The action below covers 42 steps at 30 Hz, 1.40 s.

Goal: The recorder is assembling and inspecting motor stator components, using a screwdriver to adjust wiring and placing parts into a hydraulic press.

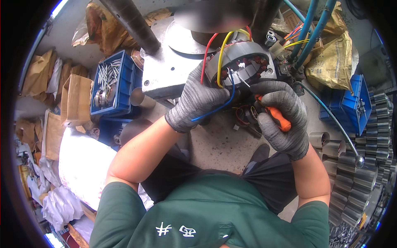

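Observation:
A motor stator (238, 56), a grey metal ring with dark red windings inside, is tilted up in front of the press. My left hand (199, 96), in a grey knitted glove, grips its left side. Red (206, 51), yellow and blue wires (223, 106) trail from the ring, the blue one hanging across the left glove. My gloved right hand (285, 111) is closed around a screwdriver (278, 119) with an orange handle. The thin shaft points up left, its end inside the stator's opening among the windings.
Behind the stator stands a press with a metal base plate (161, 78) and dark columns. Blue bins (126, 89) with metal rods stand left, another blue bin (351, 105) right. Stacked metal cylinders (343, 182) line the right side. A thin hose (331, 113) ends in a round metal knob.

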Available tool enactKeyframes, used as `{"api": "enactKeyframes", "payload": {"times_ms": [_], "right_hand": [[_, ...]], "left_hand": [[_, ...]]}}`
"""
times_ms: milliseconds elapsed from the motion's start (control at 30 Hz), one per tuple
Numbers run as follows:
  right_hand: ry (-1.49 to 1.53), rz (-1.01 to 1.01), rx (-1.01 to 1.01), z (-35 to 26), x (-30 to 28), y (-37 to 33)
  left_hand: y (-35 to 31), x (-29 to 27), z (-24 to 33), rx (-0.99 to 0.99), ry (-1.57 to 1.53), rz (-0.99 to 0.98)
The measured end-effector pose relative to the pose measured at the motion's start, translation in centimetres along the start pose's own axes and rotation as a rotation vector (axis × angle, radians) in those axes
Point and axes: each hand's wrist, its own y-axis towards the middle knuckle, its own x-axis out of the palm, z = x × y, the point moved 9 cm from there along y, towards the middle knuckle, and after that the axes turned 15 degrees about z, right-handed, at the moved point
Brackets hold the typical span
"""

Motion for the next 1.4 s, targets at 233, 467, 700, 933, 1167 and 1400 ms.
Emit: {"api": "enactKeyframes", "payload": {"times_ms": [233, 467, 700, 933, 1167, 1400], "right_hand": [[-0.210, -0.096, -0.179, -1.6, 2.2, -0.4], [-0.241, -0.131, -0.208, 0.1, 2.9, -1.3], [-0.074, 0.069, -0.125, -0.1, 0.0, -0.4], [-0.028, 0.008, -0.157, -2.3, 0.0, -1.4], [-0.078, -0.027, -0.161, -2.3, 0.1, -1.1], [-0.107, -0.001, -0.181, -1.7, 0.7, -1.2]], "left_hand": [[-0.8, 0.3, 1.0, 0.164, 0.261, 0.032], [0.0, -0.2, 0.0, -0.096, 0.022, 0.045], [-0.3, -0.3, 0.7, 0.044, 0.115, 0.071], [-0.5, 0.3, 0.2, -0.102, -0.358, -0.082], [-0.1, -0.4, -2.0, -0.329, -0.720, -0.149], [0.0, -0.7, -2.4, -0.258, -0.539, -0.131]]}}
